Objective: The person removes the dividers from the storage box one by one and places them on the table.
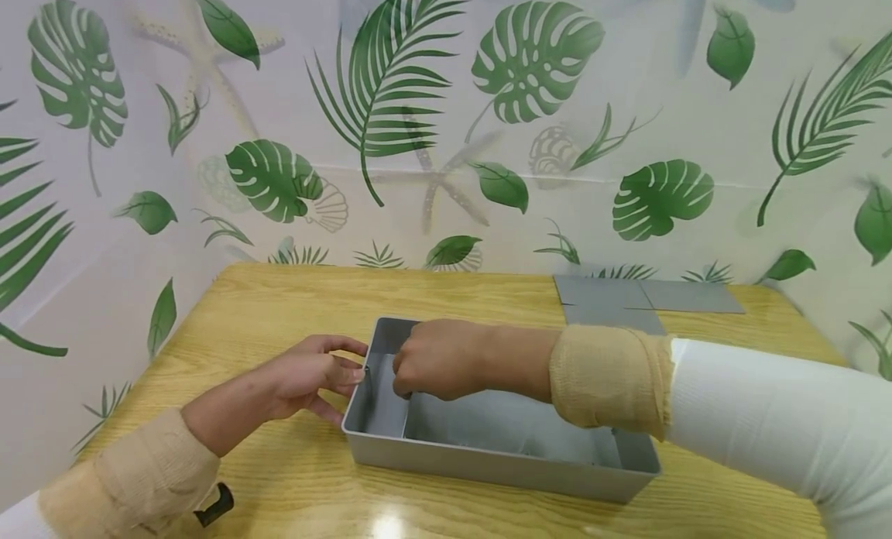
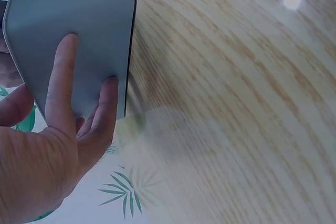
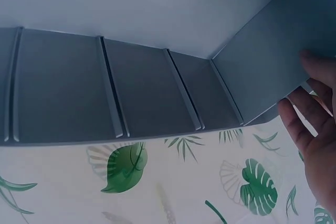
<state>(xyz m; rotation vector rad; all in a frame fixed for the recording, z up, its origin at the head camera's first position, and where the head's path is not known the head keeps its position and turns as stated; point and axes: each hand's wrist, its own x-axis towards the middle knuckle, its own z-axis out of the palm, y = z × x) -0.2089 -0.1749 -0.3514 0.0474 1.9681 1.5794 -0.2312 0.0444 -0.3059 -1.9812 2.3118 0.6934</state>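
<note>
A long grey box (image 1: 488, 458) with slotted inner walls stands on the wooden table. At its left end my left hand (image 1: 310, 376) holds the end wall, thumb at the rim and fingers spread on the outside. Those fingers (image 2: 62, 85) lie against the smooth outer face in the left wrist view. Inside the box, towards the left, my right hand (image 1: 446, 361) pinches the top edge of a grey divider (image 3: 268, 51) that stands across it. My thumb is on the divider's near face, with fingers at its upper edge. In the head view my right hand hides much of the divider.
Flat grey panels (image 1: 609, 293) lie at the back right of the table (image 1: 313, 291). Ribbed slots (image 3: 110, 87) line the box's long wall to one side of the divider. Behind the table hangs a leaf-patterned backdrop (image 1: 432, 214).
</note>
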